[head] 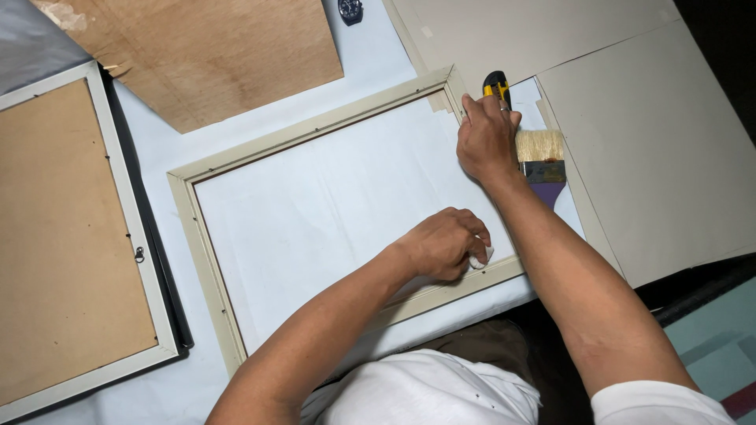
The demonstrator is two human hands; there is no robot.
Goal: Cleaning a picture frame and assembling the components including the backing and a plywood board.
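Observation:
A cream picture frame (206, 267) lies face down on a white sheet. My left hand (445, 242) is closed on a small white wad (480, 256) and presses it at the frame's inner edge near the lower right corner. My right hand (486, 140) rests flat on the frame's right side near its upper right corner, fingers together, holding nothing that I can see. Just beyond its fingertips lies a yellow and black utility knife (495, 83). A wide paintbrush (541, 156) with pale bristles and a purple handle lies right beside that hand.
A second frame with a brown backing board (63, 244) lies at the left. A plywood sheet (213, 47) sits at the top left, grey cardboard sheets (654, 134) at the right. A dark wristwatch (350, 9) lies at the top edge.

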